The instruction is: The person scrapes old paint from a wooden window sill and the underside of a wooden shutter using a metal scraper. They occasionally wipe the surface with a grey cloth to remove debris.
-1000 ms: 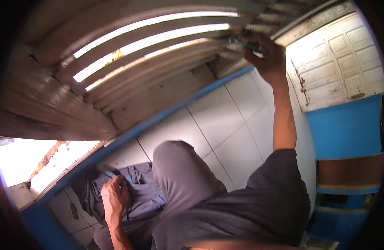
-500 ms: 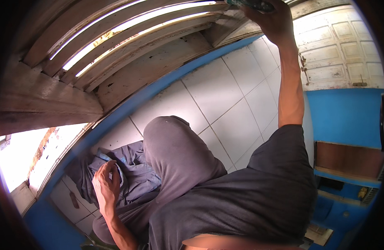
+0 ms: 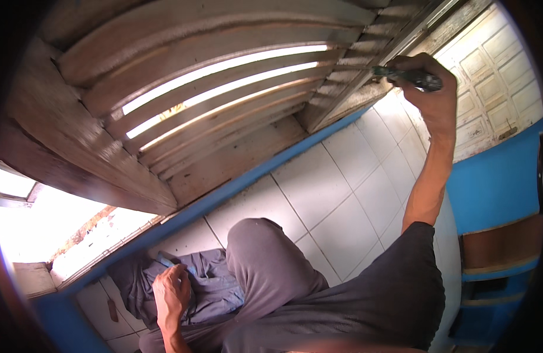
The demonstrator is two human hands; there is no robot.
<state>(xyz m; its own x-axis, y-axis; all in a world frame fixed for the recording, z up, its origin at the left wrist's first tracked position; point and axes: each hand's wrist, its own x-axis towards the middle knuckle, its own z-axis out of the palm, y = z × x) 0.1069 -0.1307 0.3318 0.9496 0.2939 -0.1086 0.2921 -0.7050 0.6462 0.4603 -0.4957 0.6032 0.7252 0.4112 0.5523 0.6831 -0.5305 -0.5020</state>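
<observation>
My right hand [image 3: 430, 88] is raised at the upper right, its fingers wrapped round the dark green handle of a screwdriver [image 3: 409, 77]. The thin shaft points left, toward the ends of the louvre slats [image 3: 224, 82] beside the wooden frame [image 3: 348, 88]. Whether its tip touches the wood I cannot tell. Low on the left, my left hand [image 3: 172, 291] hangs loosely with bent fingers and thumb apart, nothing visible in it. Beneath and beside it lies a crumpled dark cloth [image 3: 215, 285] with a bluish patch, next to my bent knee.
White floor tiles [image 3: 318, 176] run alongside a blue-painted sill edge [image 3: 253, 170]. A small brown object [image 3: 112, 310] lies on the floor at the lower left. A pale panelled door [image 3: 489, 82] and a brown wooden board [image 3: 501, 247] stand to the right.
The view has tilted up, so more of the slats shows. My right hand now appears lower and further right, with the screwdriver fully in sight. My left hand stays by the cloth.
</observation>
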